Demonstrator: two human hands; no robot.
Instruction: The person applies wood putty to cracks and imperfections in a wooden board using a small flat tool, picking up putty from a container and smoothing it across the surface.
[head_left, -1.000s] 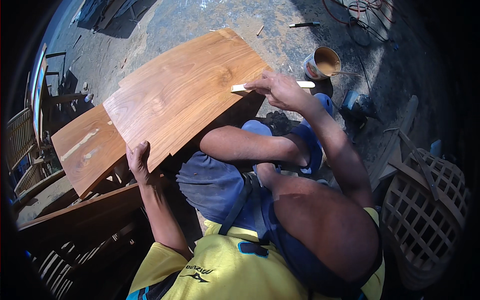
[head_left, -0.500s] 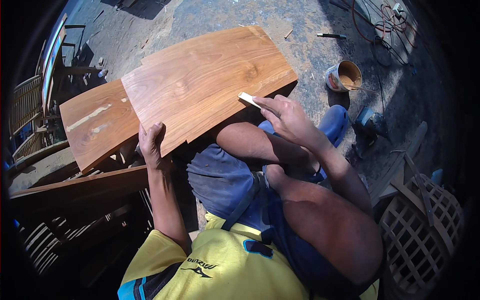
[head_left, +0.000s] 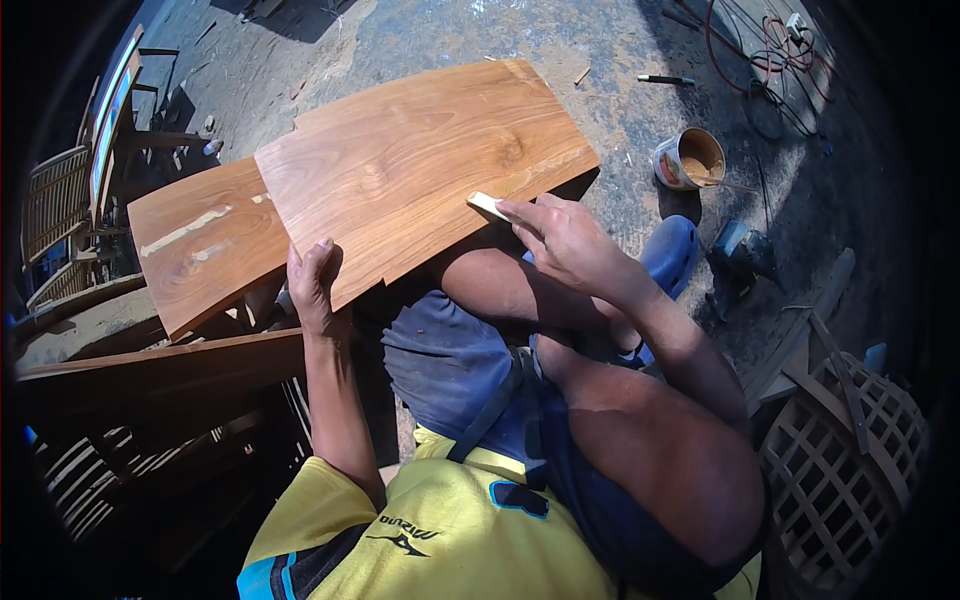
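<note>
A large varnish-brown wooden panel lies across my lap, overlapping a second wooden panel that bears pale filler streaks. My left hand grips the upper panel's near left corner, thumb on top and fingers hidden below. In my right hand is a small pale flat block, perhaps a scraper or spreader, its tip against the panel near the front edge. A smear of lighter filler shows on the panel to the right of it.
A tub of brown paste with a stick in it stands on the right. Nearby are a dark power tool, a black pen-like stick and tangled cables. Slatted wooden furniture stands left; a wooden lattice piece lies lower right.
My right hand has drawn the pale block slightly left and toward me along the panel's near edge. The left hand keeps its grip; the whole view has shifted a little.
</note>
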